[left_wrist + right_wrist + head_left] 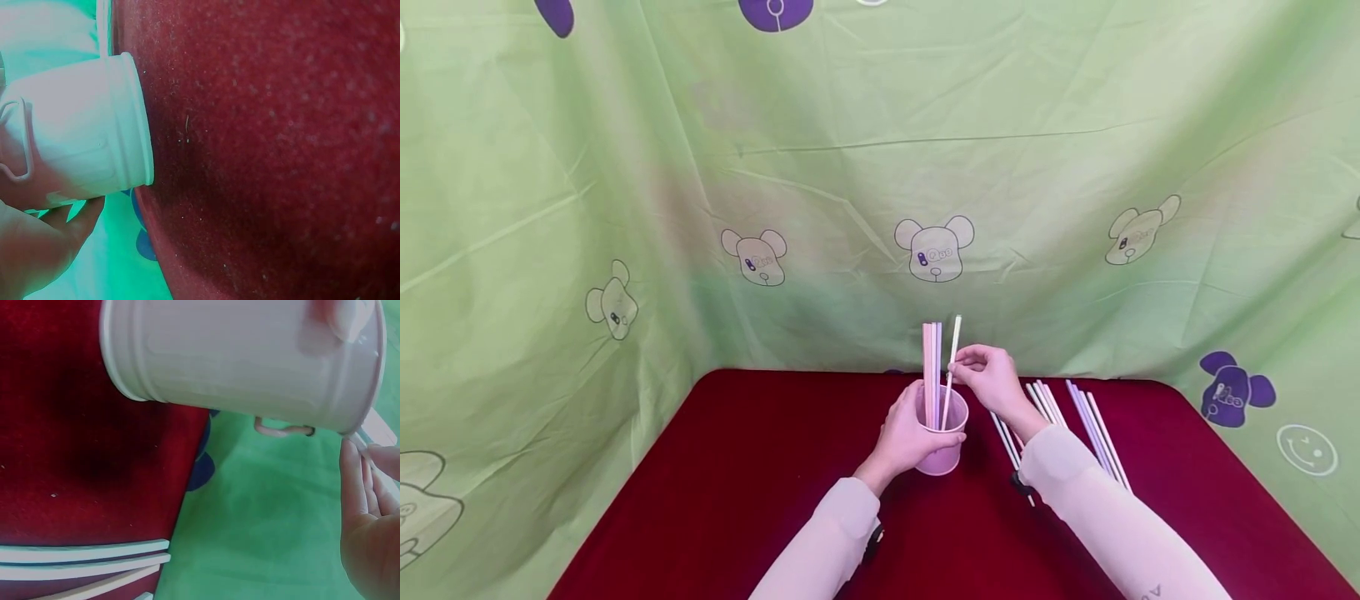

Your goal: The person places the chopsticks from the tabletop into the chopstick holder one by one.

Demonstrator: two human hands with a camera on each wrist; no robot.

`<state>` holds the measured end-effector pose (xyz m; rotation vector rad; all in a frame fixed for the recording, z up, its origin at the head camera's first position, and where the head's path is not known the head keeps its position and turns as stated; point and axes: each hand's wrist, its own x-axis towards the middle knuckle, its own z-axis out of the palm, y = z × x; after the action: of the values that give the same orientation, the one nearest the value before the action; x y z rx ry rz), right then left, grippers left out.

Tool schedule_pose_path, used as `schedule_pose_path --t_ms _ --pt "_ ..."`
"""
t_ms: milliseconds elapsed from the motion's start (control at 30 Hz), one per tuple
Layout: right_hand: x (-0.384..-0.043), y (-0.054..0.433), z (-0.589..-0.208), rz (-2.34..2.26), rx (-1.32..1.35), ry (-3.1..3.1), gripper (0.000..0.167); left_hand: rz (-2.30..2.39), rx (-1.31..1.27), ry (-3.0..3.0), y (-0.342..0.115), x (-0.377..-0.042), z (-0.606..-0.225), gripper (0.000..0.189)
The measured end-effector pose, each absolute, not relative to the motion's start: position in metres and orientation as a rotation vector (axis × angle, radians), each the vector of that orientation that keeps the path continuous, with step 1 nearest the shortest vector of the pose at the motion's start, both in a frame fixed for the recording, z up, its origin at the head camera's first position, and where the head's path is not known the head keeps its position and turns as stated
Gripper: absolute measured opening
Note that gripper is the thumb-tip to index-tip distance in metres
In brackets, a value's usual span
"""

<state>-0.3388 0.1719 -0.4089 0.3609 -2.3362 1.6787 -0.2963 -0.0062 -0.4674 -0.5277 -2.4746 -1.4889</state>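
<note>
A small pink bucket [938, 461] with side handles stands on the red cloth. My left hand [904, 433] grips it from the left, thumb along the front near the rim; in the left wrist view the fingers [84, 219] reach around its side. Several slim pink and purple sticks [931, 358] stand upright in the bucket. Between thumb and fingertips my right hand [991, 381] pinches a pale cream stick [956, 337], tilted slightly, its lower part inside the rim. The right wrist view shows those fingertips right at the bucket's rim.
More pastel sticks lie on the table right of the bucket: a white and pink group [1047, 402] partly under my right forearm, and a purple and pink group [1099, 433] farther right. A green patterned curtain [820, 275] hangs behind the red table [737, 483].
</note>
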Motion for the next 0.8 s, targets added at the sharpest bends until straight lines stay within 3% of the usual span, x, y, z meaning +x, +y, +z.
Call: schedule_pose_path --t_ms 800 --pt "-0.3325 0.1695 -0.4144 1.380 0.416 -2.452 0.018 -1.468 -0.521 -2.485 -0.0064 -0.2971 -0.4681 0.088"
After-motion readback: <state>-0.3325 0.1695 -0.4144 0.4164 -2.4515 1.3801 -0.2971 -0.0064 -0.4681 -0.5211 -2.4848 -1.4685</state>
